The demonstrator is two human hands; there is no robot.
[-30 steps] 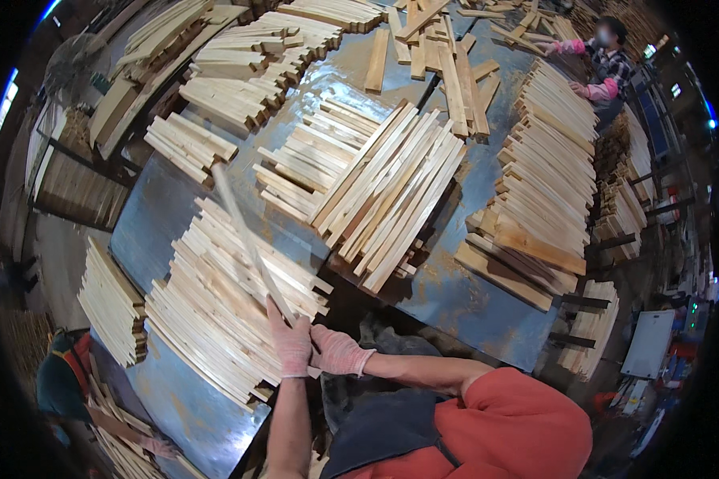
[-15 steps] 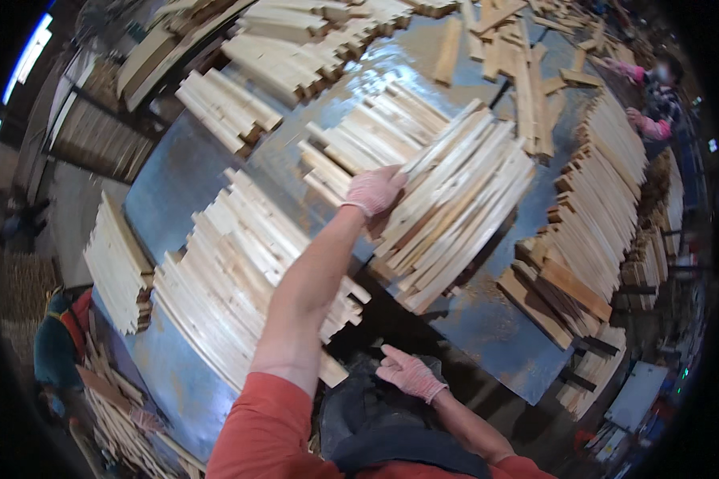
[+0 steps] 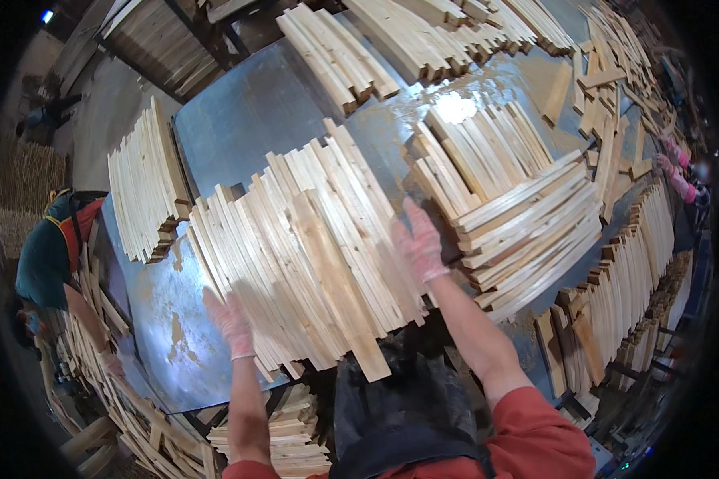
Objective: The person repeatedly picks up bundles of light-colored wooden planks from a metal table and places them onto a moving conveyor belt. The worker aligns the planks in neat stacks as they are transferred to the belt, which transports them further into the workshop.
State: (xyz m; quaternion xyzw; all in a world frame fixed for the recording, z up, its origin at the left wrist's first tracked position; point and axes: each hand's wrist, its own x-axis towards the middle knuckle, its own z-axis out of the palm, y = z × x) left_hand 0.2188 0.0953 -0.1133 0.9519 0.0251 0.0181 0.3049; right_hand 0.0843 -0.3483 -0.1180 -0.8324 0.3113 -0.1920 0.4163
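Note:
A wide row of pale wooden strips (image 3: 276,239) lies side by side on the metal table in front of me. One darker, longer board (image 3: 339,287) rests on top of it, its near end sticking out past the strips. My left hand (image 3: 230,323), in a thin pinkish glove, is at the row's near left side with the fingers stretched out. My right hand (image 3: 419,243), gloved alike, lies along the row's right side, fingers extended and open. Neither hand is wrapped round a strip. Whether the palms press on the outer strips I cannot tell.
To the right, crosswise strips (image 3: 527,231) lie against another batch (image 3: 487,148). A small stack (image 3: 148,188) stands at the table's left. Another worker (image 3: 44,255) bends at the left near loose sticks. Long rows (image 3: 623,287) line the right, and sawdust dots the metal table (image 3: 248,104).
My right hand has come up from my lap to the row's right side. My left hand has left the crosswise strips for the row's left side. The view has turned leftward.

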